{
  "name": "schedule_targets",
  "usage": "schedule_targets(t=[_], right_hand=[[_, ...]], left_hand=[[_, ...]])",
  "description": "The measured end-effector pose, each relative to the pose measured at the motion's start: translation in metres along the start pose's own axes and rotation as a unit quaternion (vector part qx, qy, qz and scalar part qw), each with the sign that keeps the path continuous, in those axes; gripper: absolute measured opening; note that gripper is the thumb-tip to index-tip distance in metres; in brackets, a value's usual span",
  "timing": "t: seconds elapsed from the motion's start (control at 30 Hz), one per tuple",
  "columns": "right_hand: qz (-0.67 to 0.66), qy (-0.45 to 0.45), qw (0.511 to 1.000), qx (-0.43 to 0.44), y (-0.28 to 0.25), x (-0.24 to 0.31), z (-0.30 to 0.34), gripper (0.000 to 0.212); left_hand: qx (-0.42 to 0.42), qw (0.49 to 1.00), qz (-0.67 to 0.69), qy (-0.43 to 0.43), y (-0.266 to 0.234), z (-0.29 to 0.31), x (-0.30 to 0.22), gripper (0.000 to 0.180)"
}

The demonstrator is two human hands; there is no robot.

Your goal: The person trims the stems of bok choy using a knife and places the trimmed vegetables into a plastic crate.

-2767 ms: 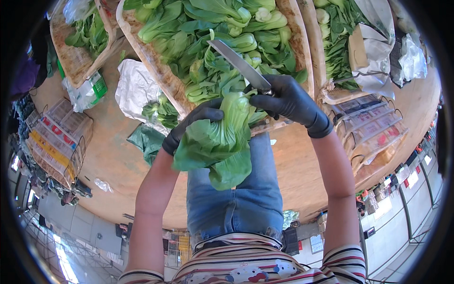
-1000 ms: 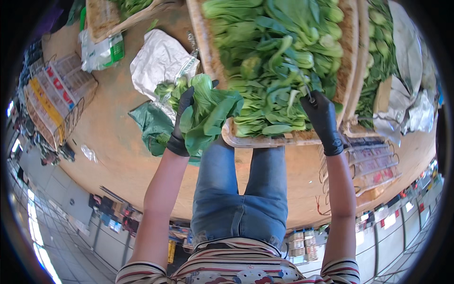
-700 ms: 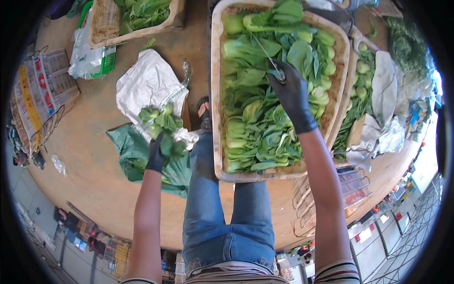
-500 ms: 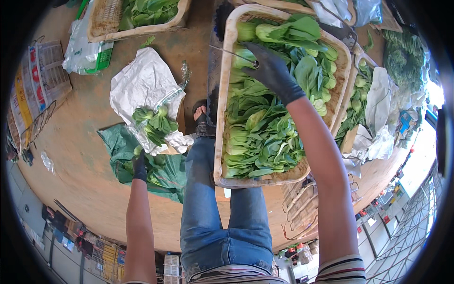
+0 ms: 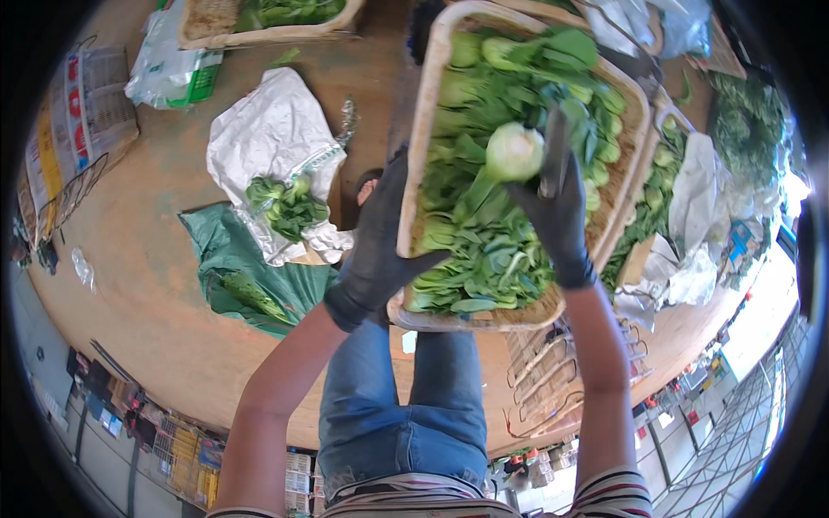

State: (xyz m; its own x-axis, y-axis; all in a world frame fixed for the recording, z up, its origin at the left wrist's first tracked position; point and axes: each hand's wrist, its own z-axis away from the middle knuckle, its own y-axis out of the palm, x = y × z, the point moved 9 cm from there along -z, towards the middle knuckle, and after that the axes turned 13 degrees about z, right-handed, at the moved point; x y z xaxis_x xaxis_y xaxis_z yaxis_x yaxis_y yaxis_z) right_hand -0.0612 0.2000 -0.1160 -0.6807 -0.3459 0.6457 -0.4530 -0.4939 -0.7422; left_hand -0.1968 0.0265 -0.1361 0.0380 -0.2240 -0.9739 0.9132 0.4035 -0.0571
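Both of my hands wear black gloves. My right hand [image 5: 563, 226] is closed on a knife [image 5: 554, 154], its blade pointing away from me over the crate. A bok choy [image 5: 515, 153] with its pale round base turned up shows against the blade, just above my right thumb; whether the thumb presses it cannot be made out. Rows of leafy bok choy [image 5: 484, 259] fill the pale plastic crate [image 5: 417, 164] below. At the crate's left rim is my left hand [image 5: 380, 246], empty, thumb spread from the fingers and reaching over the edge.
Left of the crate, several bok choy [image 5: 289, 207] lie on a crumpled white bag [image 5: 263, 121]. A green sack [image 5: 226, 268] with loose leaves is nearer me. Another crate [image 5: 285, 34] stands far left. More greens and plastic bags [image 5: 695, 181] lie to the right.
My left hand has come up from the green sack to the crate's left rim. My right hand has drawn back toward me, and a bok choy now shows base up beside the knife.
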Motion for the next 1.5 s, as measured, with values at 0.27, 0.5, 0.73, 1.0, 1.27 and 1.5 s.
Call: schedule_targets(t=[0.27, 0.5, 0.73, 1.0, 1.27, 1.5], right_hand=[[-0.374, 0.312, 0.852, 0.190, -0.057, -0.034, 0.177, 0.036], [0.141, -0.095, 0.981, 0.096, -0.128, -0.058, 0.194, 0.020], [0.101, -0.095, 0.984, 0.108, -0.128, -0.092, 0.234, 0.017], [-0.008, 0.219, 0.975, 0.035, -0.121, -0.184, 0.275, 0.023], [-0.148, 0.208, 0.965, -0.053, -0.115, -0.136, 0.249, 0.052], [-0.279, 0.292, 0.903, 0.144, -0.084, -0.166, 0.241, 0.029]], left_hand=[[0.214, 0.955, 0.126, -0.164, 0.143, 0.033, -0.048, 0.076], [0.337, 0.864, 0.185, -0.325, 0.210, 0.081, -0.053, 0.063], [0.385, 0.863, 0.114, -0.307, 0.248, 0.097, -0.059, 0.067], [0.310, 0.922, -0.016, -0.231, 0.263, 0.096, -0.044, 0.069], [0.336, 0.928, -0.159, -0.007, 0.275, 0.100, -0.062, 0.079], [0.237, 0.890, 0.181, -0.344, 0.229, 0.093, -0.004, 0.054]])
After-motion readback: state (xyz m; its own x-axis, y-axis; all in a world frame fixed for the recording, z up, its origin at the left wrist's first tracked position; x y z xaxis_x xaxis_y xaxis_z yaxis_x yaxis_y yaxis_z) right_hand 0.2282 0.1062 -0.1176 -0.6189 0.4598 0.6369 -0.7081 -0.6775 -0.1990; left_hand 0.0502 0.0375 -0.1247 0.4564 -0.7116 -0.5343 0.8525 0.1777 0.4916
